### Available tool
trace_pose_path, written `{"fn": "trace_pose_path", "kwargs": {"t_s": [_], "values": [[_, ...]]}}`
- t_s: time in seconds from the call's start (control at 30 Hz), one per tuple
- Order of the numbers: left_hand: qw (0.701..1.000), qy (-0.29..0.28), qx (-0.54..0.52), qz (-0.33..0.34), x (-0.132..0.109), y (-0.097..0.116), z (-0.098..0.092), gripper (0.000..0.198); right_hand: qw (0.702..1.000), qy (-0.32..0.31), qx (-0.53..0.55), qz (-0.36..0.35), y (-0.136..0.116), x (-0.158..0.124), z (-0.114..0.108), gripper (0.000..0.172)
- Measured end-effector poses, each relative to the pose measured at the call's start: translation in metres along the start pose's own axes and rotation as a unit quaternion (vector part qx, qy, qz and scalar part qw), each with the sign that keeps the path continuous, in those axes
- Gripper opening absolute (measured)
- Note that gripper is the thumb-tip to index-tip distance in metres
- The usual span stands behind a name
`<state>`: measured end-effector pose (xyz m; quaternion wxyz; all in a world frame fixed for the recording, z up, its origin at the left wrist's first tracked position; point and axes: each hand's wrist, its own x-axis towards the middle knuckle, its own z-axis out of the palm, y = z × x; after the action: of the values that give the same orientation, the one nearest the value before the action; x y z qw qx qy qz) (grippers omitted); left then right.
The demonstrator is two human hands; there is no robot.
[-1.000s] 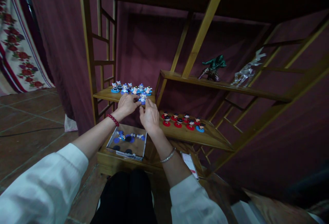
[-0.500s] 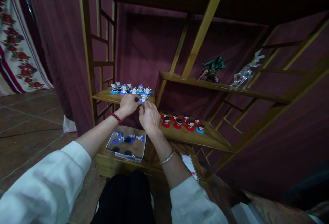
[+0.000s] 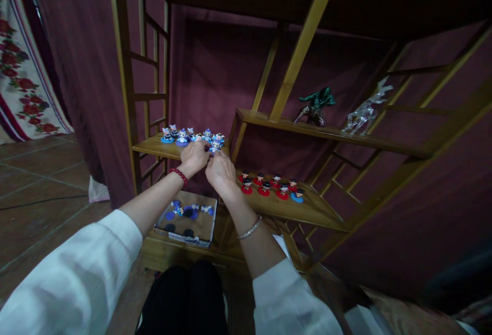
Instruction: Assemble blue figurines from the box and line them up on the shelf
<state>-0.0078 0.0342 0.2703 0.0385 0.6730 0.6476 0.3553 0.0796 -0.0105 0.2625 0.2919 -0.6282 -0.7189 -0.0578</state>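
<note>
A small purple-and-white figurine (image 3: pixel 216 145) stands upright between my two hands at the front edge of the upper left shelf (image 3: pixel 154 145). My left hand (image 3: pixel 196 156) has its fingers closed at the figurine's left side. From the right, my right hand (image 3: pixel 222 170) pinches it low down, near its base. The fingertips partly cover the base, so I cannot tell whether it touches the shelf. Just behind stand several similar figurines (image 3: pixel 182 136) on blue and purple bases, some partly hidden by my left hand.
Below, an open shallow box (image 3: pixel 200 230) holds more figurine parts and dark discs. Several figurines on red bases (image 3: pixel 265 188) and one on a blue base (image 3: pixel 297 196) stand on the lower right shelf. Above them are a green-cloaked statuette (image 3: pixel 315 105) and a clear deer ornament (image 3: pixel 367 112).
Both hands have drawn closer together around the figurine, and the right fingers are more curled beneath it. The whole view has shifted slightly.
</note>
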Motion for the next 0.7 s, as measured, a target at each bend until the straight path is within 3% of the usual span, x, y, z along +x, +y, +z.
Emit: {"fn": "trace_pose_path", "kwargs": {"t_s": [0.4,0.7], "values": [[0.999,-0.032,0.031,0.004,0.008,-0.001,0.001,0.028,0.994,-0.105,-0.034,0.018,-0.005,0.019,-0.014,0.027],[0.996,0.011,0.066,0.058,-0.004,-0.005,-0.002,0.030,0.997,-0.030,-0.060,-0.023,0.001,0.004,-0.011,0.031]]}}
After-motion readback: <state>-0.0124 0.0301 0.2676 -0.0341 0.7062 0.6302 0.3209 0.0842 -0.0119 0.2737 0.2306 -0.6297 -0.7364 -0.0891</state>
